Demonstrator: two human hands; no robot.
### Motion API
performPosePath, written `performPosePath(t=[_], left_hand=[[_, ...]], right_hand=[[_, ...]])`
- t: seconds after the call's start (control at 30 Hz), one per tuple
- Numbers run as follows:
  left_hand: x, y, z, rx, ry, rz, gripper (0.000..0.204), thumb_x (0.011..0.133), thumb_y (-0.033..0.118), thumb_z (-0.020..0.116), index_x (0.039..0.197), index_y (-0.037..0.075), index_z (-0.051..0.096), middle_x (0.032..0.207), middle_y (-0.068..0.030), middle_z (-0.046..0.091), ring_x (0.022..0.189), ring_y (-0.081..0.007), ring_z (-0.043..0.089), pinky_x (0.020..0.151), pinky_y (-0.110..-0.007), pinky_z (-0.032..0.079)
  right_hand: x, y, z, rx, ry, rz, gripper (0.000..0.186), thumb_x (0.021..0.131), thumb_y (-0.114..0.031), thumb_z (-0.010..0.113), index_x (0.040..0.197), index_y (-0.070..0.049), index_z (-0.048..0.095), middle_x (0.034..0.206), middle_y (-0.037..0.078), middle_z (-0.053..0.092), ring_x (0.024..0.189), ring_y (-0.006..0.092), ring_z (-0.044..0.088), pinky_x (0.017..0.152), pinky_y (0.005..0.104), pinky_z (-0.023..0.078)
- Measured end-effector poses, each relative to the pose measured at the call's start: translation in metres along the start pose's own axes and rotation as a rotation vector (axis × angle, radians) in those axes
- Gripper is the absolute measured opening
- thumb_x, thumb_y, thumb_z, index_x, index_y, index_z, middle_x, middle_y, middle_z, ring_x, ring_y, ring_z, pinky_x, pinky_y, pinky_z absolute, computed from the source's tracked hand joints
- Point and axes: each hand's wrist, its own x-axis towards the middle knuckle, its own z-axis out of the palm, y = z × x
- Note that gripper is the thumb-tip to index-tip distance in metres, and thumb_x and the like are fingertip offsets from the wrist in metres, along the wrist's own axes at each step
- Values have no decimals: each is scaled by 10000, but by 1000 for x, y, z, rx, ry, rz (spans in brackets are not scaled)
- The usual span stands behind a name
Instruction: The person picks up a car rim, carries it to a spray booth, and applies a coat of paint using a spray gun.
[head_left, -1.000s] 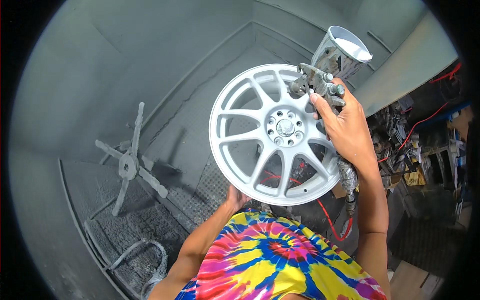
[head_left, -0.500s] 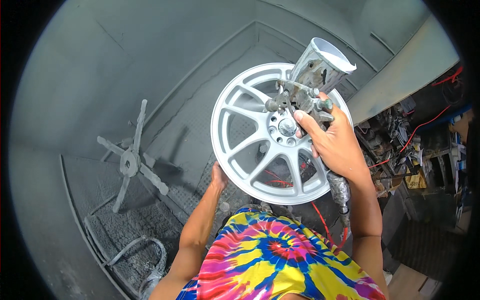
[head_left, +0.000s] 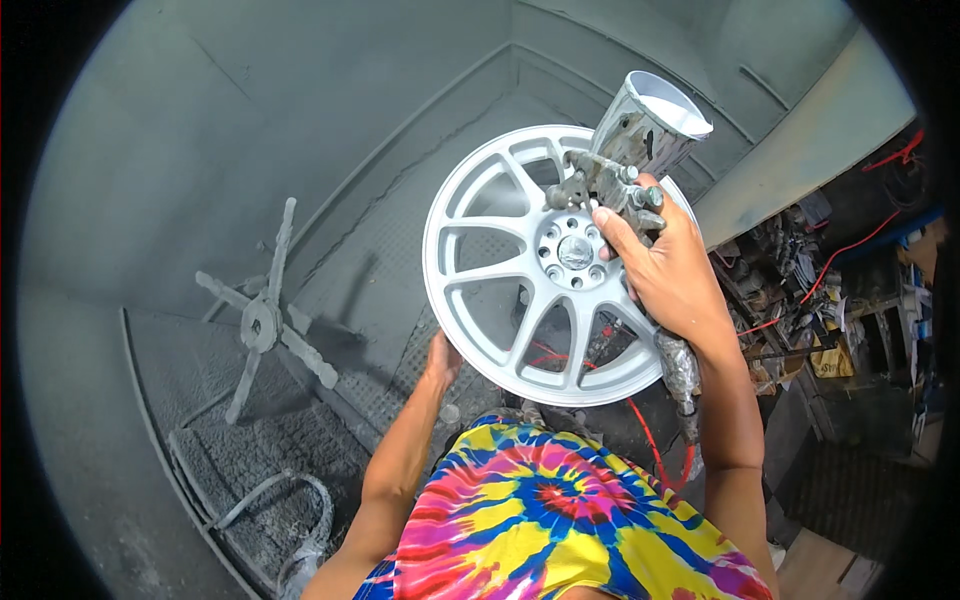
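Observation:
My right hand point(head_left: 672, 262) is wrapped round a paint-crusted spray gun point(head_left: 606, 187), its thumb on the gun's near side. An open cup point(head_left: 628, 130) with white liquid inside sits tilted on top of the gun. The gun's nozzle points left, over a silver-white alloy wheel point(head_left: 490, 274) that faces up. Below the gun, the wheel's hub shows a round centre surrounded by several holes. My left hand point(head_left: 441, 358) is against the lower-left edge of the wheel, its fingers mostly hidden behind the rim.
A paint-coated, star-shaped stand point(head_left: 260, 327) is on the left. Below it lies a grey, rough mat point(head_left: 290, 470) beside a coated hose point(head_left: 325, 510). A red air hose point(head_left: 655, 455) hangs from the gun's grip. Cluttered shelves point(head_left: 830, 310) stand at the right, beyond a pale panel point(head_left: 810, 130).
The wheel has turned, so its spokes lie at different angles. My right hand and the spray gun have shifted slightly right. My left hand has moved slightly right along the rim.

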Motion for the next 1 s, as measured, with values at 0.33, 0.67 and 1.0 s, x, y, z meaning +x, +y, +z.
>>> performPosePath(t=[0.33,0.67,1.0], left_hand=[[-38,-41,1,17,-69,-136,395,1097,342,497,1362,83,631,1324,-69,696,1212,-205,648,998,-369,519],[-18,-24,-21,150,-78,-93,435,1080,348,547,1376,39,624,1351,-110,687,1172,-222,671,939,-438,550],[15,42,-6,104,48,64,395,1083,299,553,1343,18,650,1263,-127,724,1178,-279,686,1037,-491,540]], right_hand=[[-5,-13,-2,57,-111,-14,373,1012,-241,723,1249,27,618,756,45,679,680,108,631,661,310,529],[9,-7,-11,-80,117,-81,280,1015,-220,707,1152,11,627,761,93,682,699,137,637,695,348,528],[19,14,-6,-264,249,-182,298,1008,-197,690,1191,28,621,859,217,722,820,362,726,788,449,534]])
